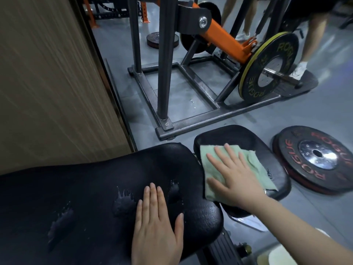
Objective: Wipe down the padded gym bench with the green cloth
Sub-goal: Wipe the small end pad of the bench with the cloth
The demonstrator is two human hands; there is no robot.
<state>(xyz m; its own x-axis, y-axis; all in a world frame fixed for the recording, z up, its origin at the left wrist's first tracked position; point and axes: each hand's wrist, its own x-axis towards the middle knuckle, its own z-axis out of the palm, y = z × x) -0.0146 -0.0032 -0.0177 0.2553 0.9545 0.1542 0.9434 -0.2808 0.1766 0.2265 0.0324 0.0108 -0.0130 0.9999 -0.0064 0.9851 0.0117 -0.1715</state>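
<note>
The black padded gym bench has two parts: a long back pad (86,188) across the lower left and a smaller seat pad (248,138) to its right. A pale green cloth (254,165) lies flat on the seat pad. My right hand (233,176) presses on the cloth with fingers straight and spread. My left hand (158,224) rests flat on the back pad near its right end, fingers straight and together. Wet splashes (122,203) show on the back pad left of that hand.
A steel machine frame (191,119) with an orange arm (225,37) and a loaded Rogue plate (267,67) stands behind the bench. Another Rogue plate (315,159) lies on the grey floor to the right. A wooden panel (47,83) rises at left. Other persons' legs (309,44) are at the back.
</note>
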